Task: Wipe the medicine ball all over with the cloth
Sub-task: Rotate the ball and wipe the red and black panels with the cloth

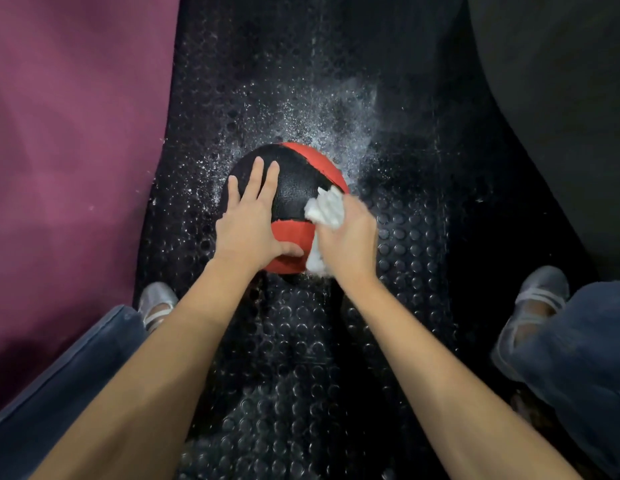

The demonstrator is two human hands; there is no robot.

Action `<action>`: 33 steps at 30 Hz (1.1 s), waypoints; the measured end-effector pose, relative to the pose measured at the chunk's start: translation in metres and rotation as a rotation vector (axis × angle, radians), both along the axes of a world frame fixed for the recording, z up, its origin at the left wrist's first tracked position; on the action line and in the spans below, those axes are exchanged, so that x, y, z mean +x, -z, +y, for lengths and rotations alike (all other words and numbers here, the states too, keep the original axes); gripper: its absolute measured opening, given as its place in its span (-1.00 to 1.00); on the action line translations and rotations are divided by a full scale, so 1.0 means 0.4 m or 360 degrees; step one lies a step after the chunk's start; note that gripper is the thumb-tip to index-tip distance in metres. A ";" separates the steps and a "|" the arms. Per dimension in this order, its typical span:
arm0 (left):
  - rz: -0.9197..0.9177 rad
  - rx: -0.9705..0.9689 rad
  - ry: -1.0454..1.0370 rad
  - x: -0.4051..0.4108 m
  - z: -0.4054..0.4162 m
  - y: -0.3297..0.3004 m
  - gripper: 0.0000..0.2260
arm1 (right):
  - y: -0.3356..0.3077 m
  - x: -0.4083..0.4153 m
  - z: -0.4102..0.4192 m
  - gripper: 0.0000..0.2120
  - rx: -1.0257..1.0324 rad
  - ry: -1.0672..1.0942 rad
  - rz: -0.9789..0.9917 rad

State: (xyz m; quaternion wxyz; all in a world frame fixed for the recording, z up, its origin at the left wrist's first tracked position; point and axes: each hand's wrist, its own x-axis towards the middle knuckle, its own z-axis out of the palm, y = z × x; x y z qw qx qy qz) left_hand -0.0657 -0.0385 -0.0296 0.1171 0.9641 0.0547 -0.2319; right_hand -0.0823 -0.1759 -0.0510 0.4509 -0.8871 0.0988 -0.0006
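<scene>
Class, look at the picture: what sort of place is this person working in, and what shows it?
Probably a gym: a red-and-black medicine ball sits on black studded rubber flooring, beside a purple mat.

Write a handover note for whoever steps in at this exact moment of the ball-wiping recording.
Left hand: flat on the medicine ball, fingers spread, steadying it.
Right hand: grips the white cloth against the ball's right side.
Ball sits on the studded black mat, with white powder scattered around it.
Done: top looks clean.
Left: underside is hidden, so turn the ball and wipe the rest.
</scene>
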 end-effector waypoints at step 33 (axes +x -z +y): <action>0.0011 0.0060 -0.0094 -0.041 0.030 0.002 0.15 | 0.014 0.115 0.016 -0.84 -0.0001 0.0119 0.0175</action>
